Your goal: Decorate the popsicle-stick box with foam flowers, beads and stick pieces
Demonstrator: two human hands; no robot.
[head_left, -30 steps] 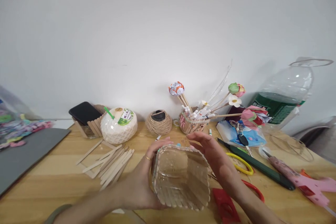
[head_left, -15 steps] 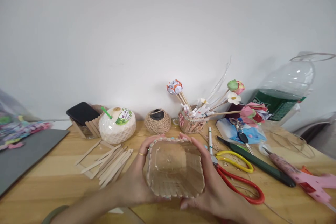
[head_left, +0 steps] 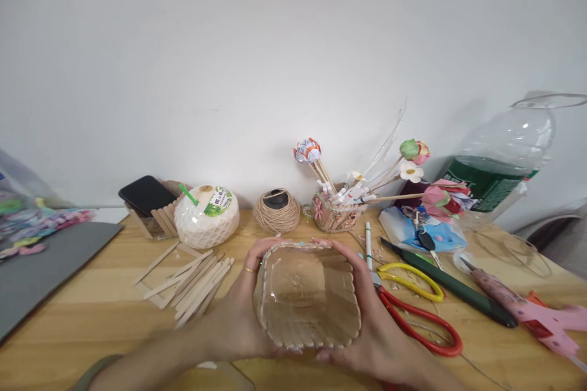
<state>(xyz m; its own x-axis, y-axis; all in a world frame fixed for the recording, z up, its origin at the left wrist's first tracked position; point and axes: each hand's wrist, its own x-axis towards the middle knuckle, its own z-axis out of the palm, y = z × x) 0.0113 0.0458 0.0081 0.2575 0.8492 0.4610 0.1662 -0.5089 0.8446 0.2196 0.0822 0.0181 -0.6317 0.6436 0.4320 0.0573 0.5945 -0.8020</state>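
A clear-lined box (head_left: 342,302) with scalloped stick edges is between the two hands, its open mouth turned toward the camera; the clear plastic lining shows inside. Beyond the grip and to its left, a small stick holder (head_left: 163,223) carries a black phone (head_left: 145,195), leaning back. Beside it sits a white coconut (head_left: 208,223) with a green straw (head_left: 189,195) in its top. Straight beyond the grip is a ball of twine (head_left: 276,214) with a dark core. Beyond and slightly right, a decorated pot (head_left: 342,220) holds paper flowers on sticks and several white pens. Farther right, a large clear bottle (head_left: 498,165) with a green label leans near the wall.

The left hand (head_left: 245,314) has its fingers spread wide around the box's left side, and the right hand (head_left: 376,324) is spread likewise on the right; together they hold it over the tabletop (head_left: 105,299). Loose craft sticks (head_left: 202,290) lie left of the grip. Just right of the right hand are scissors (head_left: 452,343) with yellow and red handles, with a marker (head_left: 368,247) beside them.
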